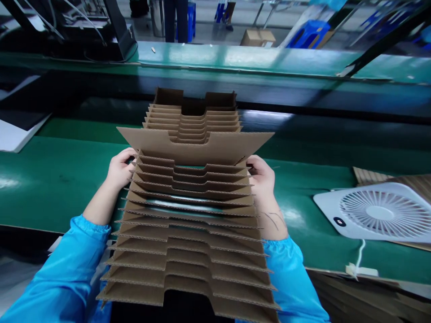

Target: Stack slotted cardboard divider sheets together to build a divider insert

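Between my hands stretches a long brown cardboard divider (pixel 188 231) made of several notched cross panels slotted into two side strips. Its near end juts over the table's front edge toward me. Partway along, one wider cardboard panel (pixel 191 150) leans up above the others. My left hand (pixel 119 168) grips the divider's left side just below that panel, fingers curled and partly hidden by the cardboard. On the opposite side, my right hand (pixel 261 175) holds the divider at the same level, its fingers bent behind the edge.
A white fan (pixel 377 211) lies at the right on flat cardboard (pixel 380 176), its cable hanging over the green table's (pixel 67 172) edge. Black and white sheets (pixel 23 130) lie at left. Dark equipment (pixel 111 36) stands at the back left. More cardboard (pixel 363 300) is stacked below right.
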{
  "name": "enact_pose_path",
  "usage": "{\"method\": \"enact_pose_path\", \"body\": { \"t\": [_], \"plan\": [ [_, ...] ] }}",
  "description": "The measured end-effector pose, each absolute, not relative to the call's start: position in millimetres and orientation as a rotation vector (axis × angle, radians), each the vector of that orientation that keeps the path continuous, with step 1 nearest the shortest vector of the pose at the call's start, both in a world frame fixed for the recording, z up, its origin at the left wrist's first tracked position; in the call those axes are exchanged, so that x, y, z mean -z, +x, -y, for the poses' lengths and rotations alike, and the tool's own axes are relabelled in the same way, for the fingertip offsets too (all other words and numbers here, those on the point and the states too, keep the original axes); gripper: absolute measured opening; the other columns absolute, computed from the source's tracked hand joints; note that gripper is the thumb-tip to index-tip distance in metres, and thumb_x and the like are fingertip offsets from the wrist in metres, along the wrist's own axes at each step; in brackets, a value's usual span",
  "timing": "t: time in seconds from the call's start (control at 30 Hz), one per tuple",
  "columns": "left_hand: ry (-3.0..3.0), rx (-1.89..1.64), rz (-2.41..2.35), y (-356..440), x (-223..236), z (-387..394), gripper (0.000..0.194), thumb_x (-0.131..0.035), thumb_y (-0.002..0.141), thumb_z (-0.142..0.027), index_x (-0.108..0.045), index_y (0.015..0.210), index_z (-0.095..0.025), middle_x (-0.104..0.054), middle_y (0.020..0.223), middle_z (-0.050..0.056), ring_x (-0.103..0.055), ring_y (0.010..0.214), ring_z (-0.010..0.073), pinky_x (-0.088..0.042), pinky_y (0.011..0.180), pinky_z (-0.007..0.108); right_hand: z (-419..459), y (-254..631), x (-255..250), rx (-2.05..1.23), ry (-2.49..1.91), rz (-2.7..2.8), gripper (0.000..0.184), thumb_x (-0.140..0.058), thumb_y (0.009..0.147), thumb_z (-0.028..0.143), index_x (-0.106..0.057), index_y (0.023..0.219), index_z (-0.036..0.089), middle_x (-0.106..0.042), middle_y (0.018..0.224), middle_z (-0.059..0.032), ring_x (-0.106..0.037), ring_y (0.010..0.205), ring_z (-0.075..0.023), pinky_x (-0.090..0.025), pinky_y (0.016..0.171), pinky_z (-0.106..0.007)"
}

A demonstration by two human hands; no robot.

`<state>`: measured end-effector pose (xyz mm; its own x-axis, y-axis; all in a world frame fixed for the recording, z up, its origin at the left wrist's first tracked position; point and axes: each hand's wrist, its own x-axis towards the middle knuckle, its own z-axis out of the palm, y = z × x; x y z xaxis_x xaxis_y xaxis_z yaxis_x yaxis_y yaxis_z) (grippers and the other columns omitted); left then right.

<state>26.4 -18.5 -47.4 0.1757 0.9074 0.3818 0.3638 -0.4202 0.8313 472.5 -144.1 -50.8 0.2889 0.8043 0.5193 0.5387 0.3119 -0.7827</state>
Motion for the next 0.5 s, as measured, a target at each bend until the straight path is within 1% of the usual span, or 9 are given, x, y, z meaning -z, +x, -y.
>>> {"method": "enact_pose_path", "body": {
  "t": [0.1,0.17,0.27,0.4,0.5],
  "plan": [
    [1.944,-1.128,-1.201,21.0,50.8,13.7,0.035,-0.086,0.079,-0.058,-0.080,0.083,-0.024,-0.081,0.103,0.010,-0.074,0.106,0.0332,-0.061,0.101,0.048,144.7,476.4,50.8,-0.296,-1.356,1.506,0.018,-0.073,0.091,0.036,-0.081,0.092,0.020,-0.078,0.096,-0.0054,-0.070,0.086,-0.0167,-0.055,0.075,-0.028],
    [2.015,-1.050,-1.205,18.8,52.4,11.5,0.040,-0.084,0.078,-0.064,-0.081,0.081,-0.025,-0.082,0.103,0.011,-0.074,0.110,0.0358,-0.061,0.105,0.052,145.8,477.9,50.7,-0.284,-1.346,1.564,0.017,-0.072,0.093,0.035,-0.080,0.091,0.020,-0.077,0.094,-0.0050,-0.068,0.083,-0.0159,-0.053,0.073,-0.028],
    [2.044,-1.092,-1.199,21.1,51.3,13.3,0.039,-0.080,0.082,-0.064,-0.080,0.079,-0.025,-0.080,0.097,0.010,-0.073,0.102,0.0332,-0.063,0.102,0.051,147.7,477.2,50.9,-0.247,-1.307,1.568,0.015,-0.071,0.096,0.033,-0.080,0.093,0.021,-0.077,0.096,-0.0050,-0.069,0.084,-0.0158,-0.053,0.073,-0.028],
    [1.996,-1.188,-1.181,27.9,46.2,21.2,0.034,-0.081,0.084,-0.058,-0.076,0.077,-0.025,-0.078,0.091,0.008,-0.072,0.091,0.0279,-0.063,0.088,0.042,149.3,477.1,52.5,-0.234,-1.286,1.456,0.016,-0.075,0.096,0.036,-0.080,0.096,0.021,-0.078,0.100,-0.0053,-0.071,0.091,-0.0172,-0.057,0.077,-0.029],
    [1.961,-1.215,-1.168,28.5,47.9,22.0,0.037,-0.084,0.083,-0.060,-0.078,0.079,-0.024,-0.081,0.096,0.009,-0.075,0.094,0.0282,-0.064,0.089,0.042,148.4,481.6,56.5,-0.268,-1.367,1.537,0.018,-0.072,0.096,0.037,-0.081,0.098,0.021,-0.079,0.106,-0.0071,-0.072,0.095,-0.0184,-0.057,0.078,-0.029]
  ]
}}
